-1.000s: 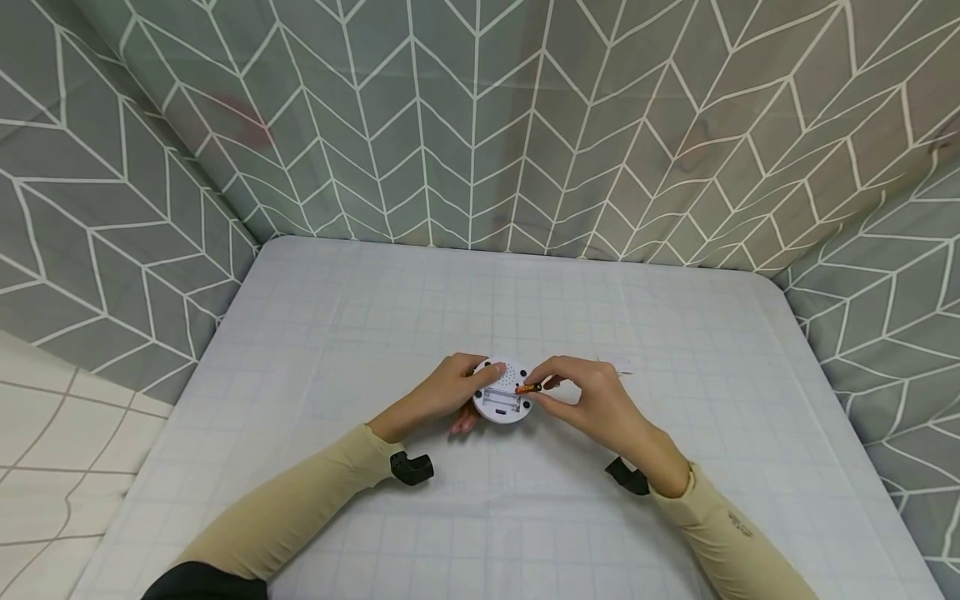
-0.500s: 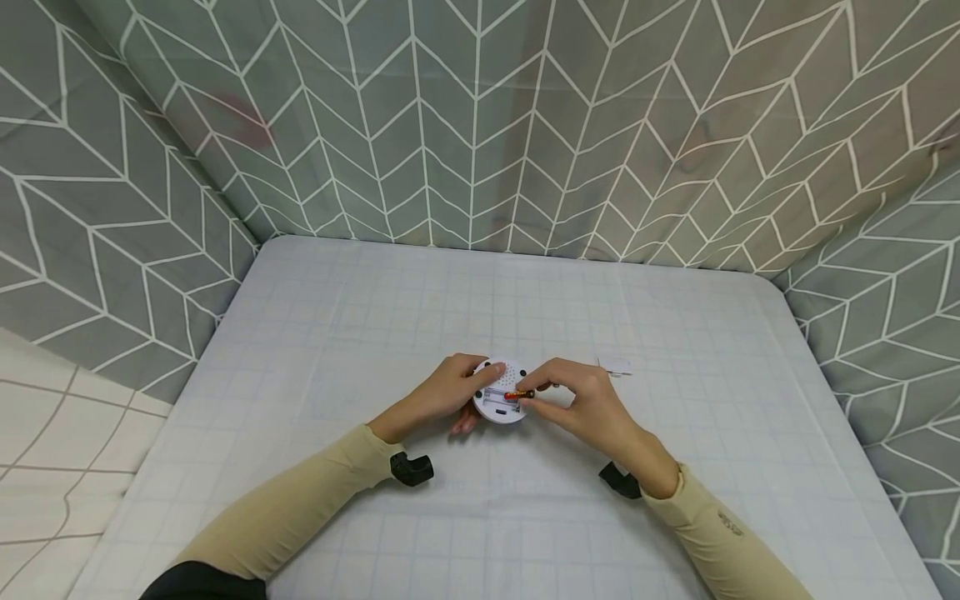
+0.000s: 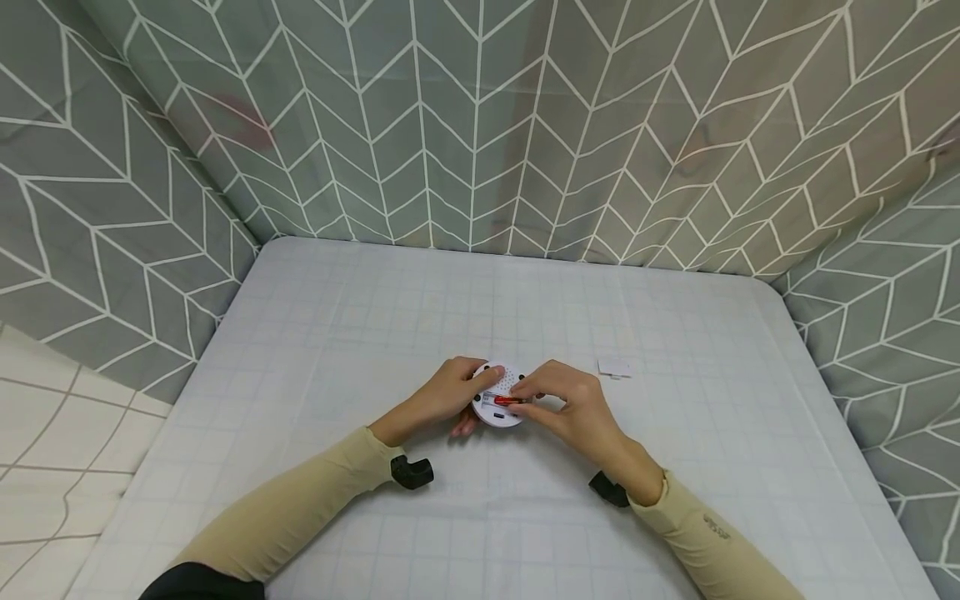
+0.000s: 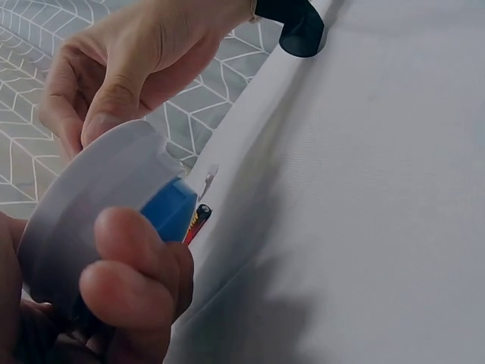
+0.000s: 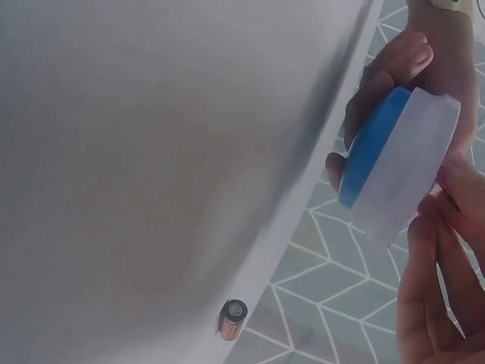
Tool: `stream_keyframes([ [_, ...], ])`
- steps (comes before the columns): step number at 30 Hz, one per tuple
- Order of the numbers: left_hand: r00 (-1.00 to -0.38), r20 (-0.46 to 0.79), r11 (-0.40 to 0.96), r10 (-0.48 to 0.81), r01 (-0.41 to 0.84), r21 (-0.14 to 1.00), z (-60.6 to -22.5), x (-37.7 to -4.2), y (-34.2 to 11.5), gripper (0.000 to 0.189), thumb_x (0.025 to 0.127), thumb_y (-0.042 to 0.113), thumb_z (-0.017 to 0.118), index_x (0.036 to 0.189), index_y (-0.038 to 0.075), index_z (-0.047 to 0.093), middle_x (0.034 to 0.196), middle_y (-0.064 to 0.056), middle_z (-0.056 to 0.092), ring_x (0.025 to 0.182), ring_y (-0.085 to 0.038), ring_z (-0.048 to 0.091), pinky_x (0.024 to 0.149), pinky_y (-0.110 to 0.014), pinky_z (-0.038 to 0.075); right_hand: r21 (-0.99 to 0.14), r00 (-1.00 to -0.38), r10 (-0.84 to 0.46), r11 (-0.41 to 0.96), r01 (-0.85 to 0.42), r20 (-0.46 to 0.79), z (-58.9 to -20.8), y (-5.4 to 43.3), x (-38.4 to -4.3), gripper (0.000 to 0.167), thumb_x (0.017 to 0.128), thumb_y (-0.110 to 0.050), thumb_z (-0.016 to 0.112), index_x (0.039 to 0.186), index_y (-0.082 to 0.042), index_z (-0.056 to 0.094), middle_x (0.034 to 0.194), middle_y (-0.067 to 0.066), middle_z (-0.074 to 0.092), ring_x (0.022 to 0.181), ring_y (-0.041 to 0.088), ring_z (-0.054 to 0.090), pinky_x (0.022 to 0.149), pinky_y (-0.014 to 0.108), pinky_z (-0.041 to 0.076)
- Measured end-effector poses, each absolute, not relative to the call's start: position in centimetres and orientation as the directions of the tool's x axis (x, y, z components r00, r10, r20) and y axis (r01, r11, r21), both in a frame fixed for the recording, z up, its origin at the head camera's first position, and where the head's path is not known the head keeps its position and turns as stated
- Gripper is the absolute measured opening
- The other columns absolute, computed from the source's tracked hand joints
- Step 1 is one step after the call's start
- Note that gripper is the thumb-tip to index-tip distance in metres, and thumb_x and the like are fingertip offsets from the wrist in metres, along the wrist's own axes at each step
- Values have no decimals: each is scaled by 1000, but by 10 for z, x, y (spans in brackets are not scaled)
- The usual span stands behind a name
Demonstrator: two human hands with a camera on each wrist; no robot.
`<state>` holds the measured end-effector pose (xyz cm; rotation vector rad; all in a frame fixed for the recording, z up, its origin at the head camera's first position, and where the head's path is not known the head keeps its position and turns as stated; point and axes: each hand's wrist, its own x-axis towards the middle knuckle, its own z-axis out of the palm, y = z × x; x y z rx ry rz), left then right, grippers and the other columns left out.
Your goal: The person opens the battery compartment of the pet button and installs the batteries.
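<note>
My left hand [image 3: 446,390] grips a round white device [image 3: 491,414] by its left edge, thumb across its perforated back. Its open battery slot faces up in the head view; a blue front [image 4: 168,208] shows from beneath in the left wrist view. My right hand [image 3: 576,408] pinches a red and black battery [image 3: 506,400] at the slot, the battery lying along it. The fingertips hide its right end. A second battery [image 5: 233,320] rests on the table in the right wrist view, and is hidden in the head view.
A small flat white piece [image 3: 615,367] lies on the white-clothed table [image 3: 420,300], right of the device. Grey chevron-patterned curtains [image 3: 465,125] stand along the back and both sides. Both wrists carry black camera mounts [image 3: 412,472].
My right hand has moved left and slightly down, bringing the battery from the device's right edge into line with the slot. My left hand has stayed in place holding the device.
</note>
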<state>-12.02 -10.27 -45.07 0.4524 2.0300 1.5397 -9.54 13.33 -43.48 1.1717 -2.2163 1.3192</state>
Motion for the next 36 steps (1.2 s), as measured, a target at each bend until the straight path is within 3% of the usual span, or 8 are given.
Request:
stream_keyframes([
  [7,-783,-224,267,581,-77,961,-451,-120,-102,47,112,47,47,108,4,64,50,-11,62,33,-18,55,35,-36,50,-547,-600,-479,263,-795,641,-437,130,-96,22,74,-3,95,90,-9,83,95,3,77,89,16,71,83,17,56],
  [15,-773,-238,234,588,-118,965,-452,-121,-102,48,113,45,47,104,2,64,49,-9,61,33,-16,54,36,-32,49,-566,-622,-483,277,-776,616,-435,132,-97,27,75,-7,95,99,-8,81,99,2,78,95,15,71,90,16,54],
  [22,-768,-238,143,594,-190,971,-450,-122,-103,51,113,44,46,100,-2,63,49,-8,59,34,-16,51,35,-31,46,-592,-635,-465,257,-764,617,-430,138,-99,27,78,2,91,100,-10,81,98,1,78,92,15,73,84,20,58],
  [36,-780,-222,137,585,-175,975,-450,-119,-103,48,112,45,50,107,-1,64,50,-8,59,34,-16,51,34,-31,45,-695,-737,-457,298,-654,498,-430,135,-97,19,82,-1,90,88,-16,82,96,-1,78,93,16,71,85,19,55],
])
